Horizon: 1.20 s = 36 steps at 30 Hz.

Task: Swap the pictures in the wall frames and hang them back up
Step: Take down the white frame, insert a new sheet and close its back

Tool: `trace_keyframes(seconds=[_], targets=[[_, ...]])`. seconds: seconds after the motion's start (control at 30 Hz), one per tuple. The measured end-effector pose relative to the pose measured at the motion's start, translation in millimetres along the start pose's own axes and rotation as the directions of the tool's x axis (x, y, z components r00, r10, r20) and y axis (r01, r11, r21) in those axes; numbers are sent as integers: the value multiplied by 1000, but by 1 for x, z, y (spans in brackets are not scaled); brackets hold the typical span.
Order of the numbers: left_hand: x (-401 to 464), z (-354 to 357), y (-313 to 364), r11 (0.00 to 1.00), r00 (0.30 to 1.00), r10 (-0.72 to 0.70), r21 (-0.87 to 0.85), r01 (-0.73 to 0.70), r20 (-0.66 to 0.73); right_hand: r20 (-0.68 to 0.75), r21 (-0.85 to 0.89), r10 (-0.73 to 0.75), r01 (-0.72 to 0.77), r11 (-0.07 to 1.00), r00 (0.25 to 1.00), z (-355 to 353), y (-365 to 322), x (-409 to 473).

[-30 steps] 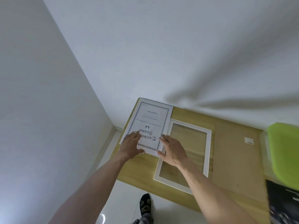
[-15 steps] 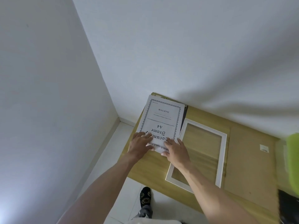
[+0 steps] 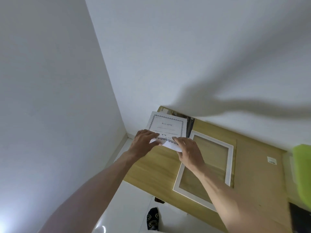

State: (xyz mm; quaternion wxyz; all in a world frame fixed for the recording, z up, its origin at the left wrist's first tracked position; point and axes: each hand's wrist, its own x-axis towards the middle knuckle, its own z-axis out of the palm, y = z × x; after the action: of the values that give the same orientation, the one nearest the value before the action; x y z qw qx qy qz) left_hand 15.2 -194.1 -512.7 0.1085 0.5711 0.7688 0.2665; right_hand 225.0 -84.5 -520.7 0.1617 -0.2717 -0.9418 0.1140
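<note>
Nearest, a foot in a dark sock [image 3: 152, 220] stood on the white floor by the bench [image 3: 156, 167] edge. Both hands worked the near edge of the printed sheet [image 3: 167, 126], which lay at the far-left corner of the bench, against the wall, w/ a dark frame [image 3: 191, 124] partly showing beneath it. Left hand [image 3: 144, 142] had fingers curled onto the sheet's near-left edge; right hand [image 3: 189, 153] pinched the near-right corner, which looked lifted and curled. Risk as I judged it: thin paper, pulled from two points, could crease or tear, esp. if one hand lifted faster. The empty white frame [image 3: 229, 163] lay just right of the hands; a sliding wrist could nudge it toward the bench edge. Further right sat a brown backing board [image 3: 259, 167], then a blurred green thing [image 3: 303, 174], not identifiable.
</note>
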Motion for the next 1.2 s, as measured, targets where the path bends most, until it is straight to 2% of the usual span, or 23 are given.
trace_keyframes(seconds=[0.13, 0.23, 0.3, 0.37, 0.43, 0.53, 0.63, 0.73, 0.83, 0.9, 1.1, 1.2], targets=[[6, -27, 26, 991, 988, 130, 50, -126, -86, -144, 186, 35, -8, 983, 989, -40, 1, 14], [7, -49, 53, 982, 965, 184, 72, -173, -185, -293, 337, 123, -18, 941, 948, -76, 3, 23], [9, -62, 71, 982, 939, 189, 38, -186, -286, -338, 462, 230, -52, 885, 912, -103, -1, 24], [12, -73, 94, 982, 895, 132, -68, -177, -425, -332, 592, 364, -108, 799, 870, -130, -4, 20], [13, -86, 120, 954, 873, -47, -282, -105, -486, -305, 712, 469, -129, 690, 829, -154, -2, 14], [15, -103, 156, 825, 876, -281, -565, 12, -392, -281, 807, 544, -111, 580, 791, -186, 6, 3], [13, -109, 186, 716, 908, -317, -697, 40, -274, -238, 882, 622, -103, 460, 746, -219, 12, -18], [3, -101, 207, 724, 948, -279, -682, 105, -151, -215, 937, 663, -41, 348, 717, -243, 19, -42], [-12, -84, 228, 689, 965, -249, -714, 122, -75, -233, 942, 700, -20, 334, 675, -258, 29, -66], [-21, -74, 239, 655, 966, -253, -746, 126, -59, -206, 942, 723, -66, 329, 660, -264, 36, -82], [-33, -56, 248, 556, 952, -302, -819, 143, -38, 48, 881, 646, -337, 333, 762, -244, 66, -137], [-36, -51, 247, 548, 948, -317, -820, 162, -25, 113, 873, 651, -388, 296, 750, -232, 67, -155]])
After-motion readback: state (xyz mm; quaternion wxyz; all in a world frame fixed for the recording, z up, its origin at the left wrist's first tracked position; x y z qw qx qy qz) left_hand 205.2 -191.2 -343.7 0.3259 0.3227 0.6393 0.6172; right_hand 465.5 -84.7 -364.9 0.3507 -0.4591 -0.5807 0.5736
